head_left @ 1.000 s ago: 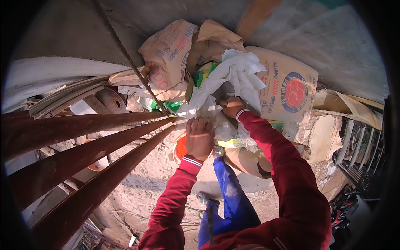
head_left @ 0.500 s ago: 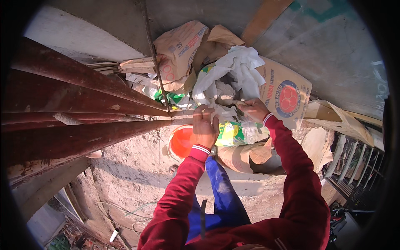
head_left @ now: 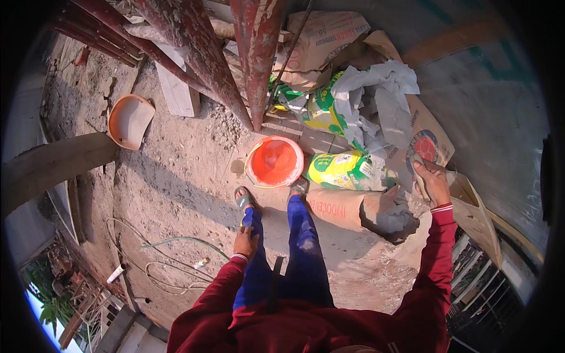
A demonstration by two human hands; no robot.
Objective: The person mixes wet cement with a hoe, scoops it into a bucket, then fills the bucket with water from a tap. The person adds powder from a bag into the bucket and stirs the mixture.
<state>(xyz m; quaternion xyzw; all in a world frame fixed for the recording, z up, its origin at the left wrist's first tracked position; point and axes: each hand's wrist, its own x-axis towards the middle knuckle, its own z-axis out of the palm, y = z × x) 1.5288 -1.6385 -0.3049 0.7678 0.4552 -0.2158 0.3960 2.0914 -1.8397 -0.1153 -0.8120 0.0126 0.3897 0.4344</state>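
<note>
My left hand (head_left: 245,242) hangs by my left knee, fingers loosely bent against the blue trousers, with no object visible in it. Out to the right, my right hand (head_left: 434,183) is closed on a small pale flat piece (head_left: 419,172), whose exact kind I cannot make out. Behind that hand lies a brown paper cement sack (head_left: 445,143) with a round emblem. A red-orange bucket (head_left: 274,161) stands in front of my feet, pale residue inside. Beside it a yellow-green bag (head_left: 334,170) lies on its side, and nearer me is an open-ended brown paper sack (head_left: 335,207).
Reddish metal posts (head_left: 256,65) rise ahead. Crumpled white and yellow-green bags (head_left: 376,82) and another brown sack (head_left: 321,44) are heaped against the grey wall (head_left: 500,112). An orange-rimmed scoop-shaped container (head_left: 130,122) lies left. A thin hose (head_left: 147,259) loops over the dusty ground.
My left hand has dropped from above the bucket to my knee. My right hand has moved right and nearer me, away from the white bag, holding the pale piece. The view has turned.
</note>
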